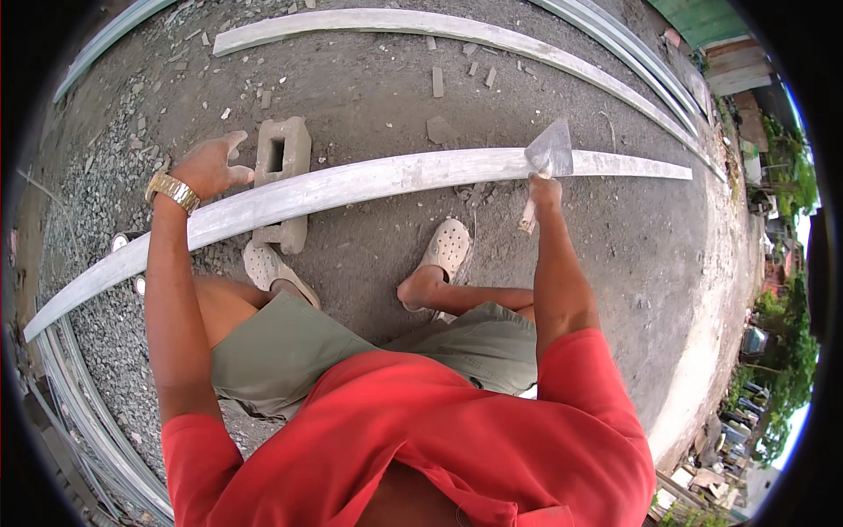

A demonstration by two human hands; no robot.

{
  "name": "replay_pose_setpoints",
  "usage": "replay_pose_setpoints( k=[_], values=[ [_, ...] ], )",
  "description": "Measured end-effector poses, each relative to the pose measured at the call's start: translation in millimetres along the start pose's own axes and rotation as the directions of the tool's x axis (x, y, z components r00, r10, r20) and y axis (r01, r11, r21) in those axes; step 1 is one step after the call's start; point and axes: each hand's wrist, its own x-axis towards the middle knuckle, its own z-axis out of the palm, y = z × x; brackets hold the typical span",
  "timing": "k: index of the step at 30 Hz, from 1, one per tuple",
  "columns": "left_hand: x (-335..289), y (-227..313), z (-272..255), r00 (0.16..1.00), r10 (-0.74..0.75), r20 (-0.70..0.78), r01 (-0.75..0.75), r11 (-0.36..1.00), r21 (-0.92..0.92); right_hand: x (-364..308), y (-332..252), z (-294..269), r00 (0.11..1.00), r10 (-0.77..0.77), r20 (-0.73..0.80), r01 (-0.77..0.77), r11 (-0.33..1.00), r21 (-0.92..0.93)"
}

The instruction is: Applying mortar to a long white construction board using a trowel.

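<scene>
Outdoors, long pale grey cement strip (369,180) lies across a grey hollow concrete block (283,156) on rough dark ground (369,88); left hand (209,165), gold watch on wrist, fingers spread, rests on strip's far edge beside block; right hand (543,191) w/ fingers closed round handle of a flat steel trowel (551,151), blade lying on strip nr its right end; second pale strip (421,24) lies well apart, farther off; feet in cream clogs (446,246) just below strip.

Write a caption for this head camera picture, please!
Right hand presses a trowel on a long grey strip; left hand steadies it.
</scene>
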Motion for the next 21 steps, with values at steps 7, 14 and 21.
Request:
replay_pose_setpoints(
  k=[7, 14, 21],
  values=[
    [-13.0, -23.5, -3.8, 0.998, -0.061, -0.034, 0.058, 0.996, -0.067, -162.8, -28.7, 78.0, 0.95, -0.306, 0.065, 0.31, 0.891, -0.331],
    [-4.2, -5.4, -3.0, 0.991, 0.098, -0.094, -0.106, 0.99, -0.092, -54.8, 27.3, 22.8, 0.99, -0.125, -0.068, 0.114, 0.982, -0.15],
    [-3.4, -20.9, -5.2, 0.998, -0.023, -0.056, 0.023, 1.0, -0.014, -250.2, -85.6, 129.9, 0.927, -0.182, 0.327, 0.282, 0.915, -0.288]
  ],
)
